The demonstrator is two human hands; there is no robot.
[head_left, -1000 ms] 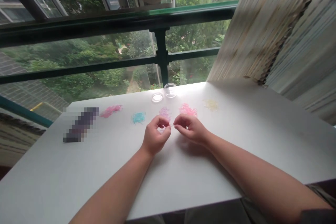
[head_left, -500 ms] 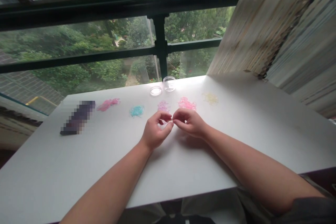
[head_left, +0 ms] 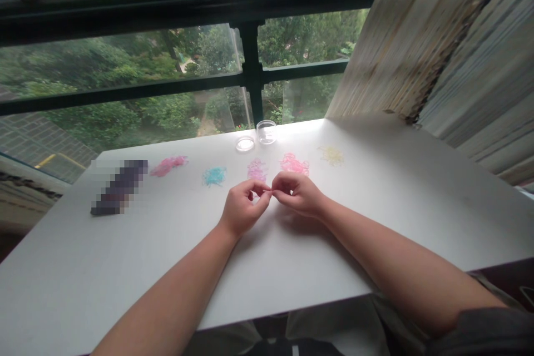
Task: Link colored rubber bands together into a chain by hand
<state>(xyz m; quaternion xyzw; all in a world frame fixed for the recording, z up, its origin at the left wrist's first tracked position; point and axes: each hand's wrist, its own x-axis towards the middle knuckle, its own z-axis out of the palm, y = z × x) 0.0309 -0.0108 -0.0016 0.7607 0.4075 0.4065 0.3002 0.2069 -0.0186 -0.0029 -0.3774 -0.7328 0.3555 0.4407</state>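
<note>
Over the middle of the white table (head_left: 175, 267), my left hand (head_left: 244, 208) and my right hand (head_left: 298, 194) meet at their fingertips. Each hand is closed in a pinch of thumb and forefinger; what lies between the fingertips is too small to make out. Just behind the hands are a pile of light purple bands (head_left: 257, 170) and a pile of pink bands (head_left: 294, 163). A blue pile (head_left: 214, 176) lies left of them, a darker pink pile (head_left: 169, 166) further left, and a pale yellow pile (head_left: 332, 156) to the right.
A round clear container (head_left: 266, 132) and a clear lid (head_left: 245, 144) stand near the table's back edge. A dark, pixelated object (head_left: 123, 186) lies at the left. Behind the table are a green-framed window (head_left: 252, 61) and, at the right, a striped curtain (head_left: 375, 39).
The view has shifted slightly. My fingertips have come closer together, and the pale strand seen between them before no longer shows clearly.
</note>
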